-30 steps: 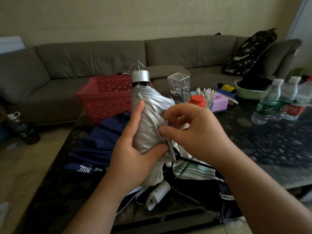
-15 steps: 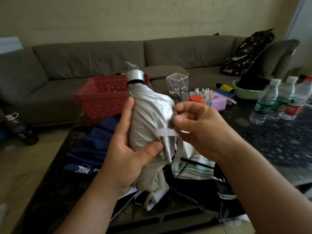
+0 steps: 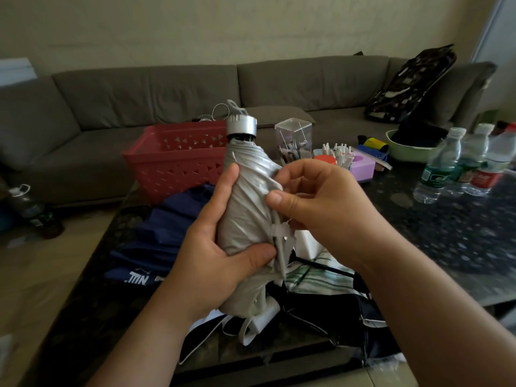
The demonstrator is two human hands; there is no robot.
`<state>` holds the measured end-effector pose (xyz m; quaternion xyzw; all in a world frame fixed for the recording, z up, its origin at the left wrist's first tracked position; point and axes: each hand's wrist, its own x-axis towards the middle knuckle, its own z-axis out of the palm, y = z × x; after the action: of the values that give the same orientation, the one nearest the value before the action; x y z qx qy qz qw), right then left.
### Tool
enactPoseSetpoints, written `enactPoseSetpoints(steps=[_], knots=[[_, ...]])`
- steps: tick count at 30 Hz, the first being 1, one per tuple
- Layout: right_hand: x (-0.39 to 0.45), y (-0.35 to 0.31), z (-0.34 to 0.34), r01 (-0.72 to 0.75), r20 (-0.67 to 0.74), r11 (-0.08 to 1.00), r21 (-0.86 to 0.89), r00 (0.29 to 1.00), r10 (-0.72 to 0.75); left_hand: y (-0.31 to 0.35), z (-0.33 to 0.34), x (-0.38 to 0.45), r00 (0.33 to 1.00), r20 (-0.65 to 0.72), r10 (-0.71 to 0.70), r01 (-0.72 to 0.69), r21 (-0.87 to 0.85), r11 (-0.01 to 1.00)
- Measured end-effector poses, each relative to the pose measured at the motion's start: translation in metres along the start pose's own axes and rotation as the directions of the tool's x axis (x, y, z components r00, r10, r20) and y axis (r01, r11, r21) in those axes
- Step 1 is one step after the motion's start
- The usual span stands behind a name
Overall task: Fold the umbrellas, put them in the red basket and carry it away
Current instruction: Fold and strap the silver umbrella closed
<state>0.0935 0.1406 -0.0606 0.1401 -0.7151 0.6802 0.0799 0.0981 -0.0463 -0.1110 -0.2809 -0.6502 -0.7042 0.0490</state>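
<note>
A collapsed silver umbrella [image 3: 247,196] stands upright above the table, its silver cap on top. My left hand [image 3: 212,263] grips its lower body, thumb across the front. My right hand [image 3: 315,202] holds the bunched cloth on its right side, just above the closure strap [image 3: 279,229]. Behind them, the red basket [image 3: 178,160] sits at the table's far left corner. A dark blue umbrella [image 3: 167,236] lies below the basket. A dark umbrella with a green striped panel [image 3: 324,289] lies under my hands.
The dark stone table [image 3: 446,233] carries a clear box [image 3: 293,138], a cup of white pens [image 3: 337,152], a pink box [image 3: 361,166], a green bowl [image 3: 410,152] and three water bottles [image 3: 460,166]. A grey sofa [image 3: 139,93] runs behind. A bottle [image 3: 30,208] stands on the floor at left.
My right hand let the strap drop from its fingers and moved up to the cloth folds. The umbrella stayed upright in my left hand, turning slightly.
</note>
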Motion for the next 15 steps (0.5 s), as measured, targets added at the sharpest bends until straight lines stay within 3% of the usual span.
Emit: enactPoseSetpoints(steps=[3,9,15], knots=[[0.002,0.0,-0.006,-0.091,0.069,0.992,0.084,0.994,0.085,0.001,-0.003,-0.001,0.997,0.068,-0.026,0.032,-0.079,0.996],[0.006,0.01,-0.001,-0.214,0.137,0.883,0.417,0.976,0.172,-0.003,0.001,-0.003,0.986,0.161,-0.043,0.087,-0.276,0.957],[0.004,0.013,0.009,-0.199,0.042,0.87,0.452,0.978,0.202,-0.005,0.002,-0.002,0.987,0.139,-0.078,0.117,-0.299,0.947]])
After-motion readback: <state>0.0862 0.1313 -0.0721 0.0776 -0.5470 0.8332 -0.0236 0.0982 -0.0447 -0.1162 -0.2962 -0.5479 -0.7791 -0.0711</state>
